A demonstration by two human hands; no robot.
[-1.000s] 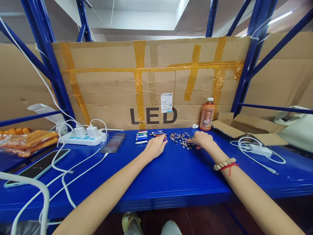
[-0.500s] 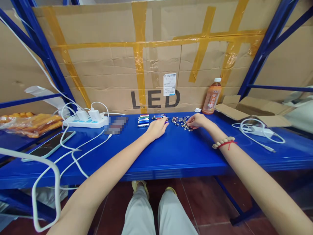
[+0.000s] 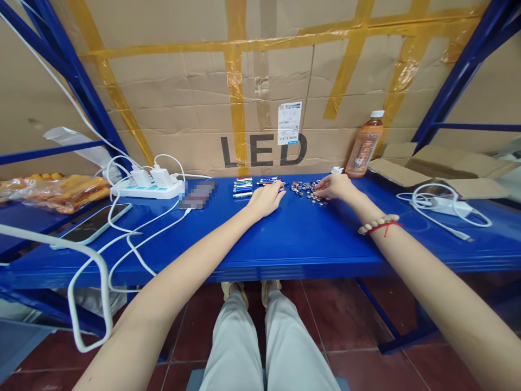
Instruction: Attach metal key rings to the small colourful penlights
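Observation:
My left hand [image 3: 264, 200] rests on the blue table with its fingers curled; a bit of a small purple tube [image 3: 281, 190] shows at its fingertips. Just left of it lies a neat row of slim, coloured metal tubes [image 3: 243, 188], pen-like in shape. Behind the hand is a second group of similar tubes [image 3: 268, 180], partly covered. My right hand [image 3: 334, 186] has its fingertips drawn together at the right side of a loose pile of small shiny metal pieces [image 3: 302, 189]. What it pinches, if anything, is too small to tell.
A bottle of orange-brown drink [image 3: 364, 144] and an open carton [image 3: 439, 165] stand at the right, with a coiled white cable [image 3: 443, 205] in front. Leftward are a power strip [image 3: 152, 190], a phone [image 3: 93, 224] and loose white cables. A large taped cardboard box [image 3: 195, 108] stands behind.
The camera view has tilted down and shifted slightly, so the table appears higher. Both hands stay at the same spots, the left by the tubes, the right at the metal pieces.

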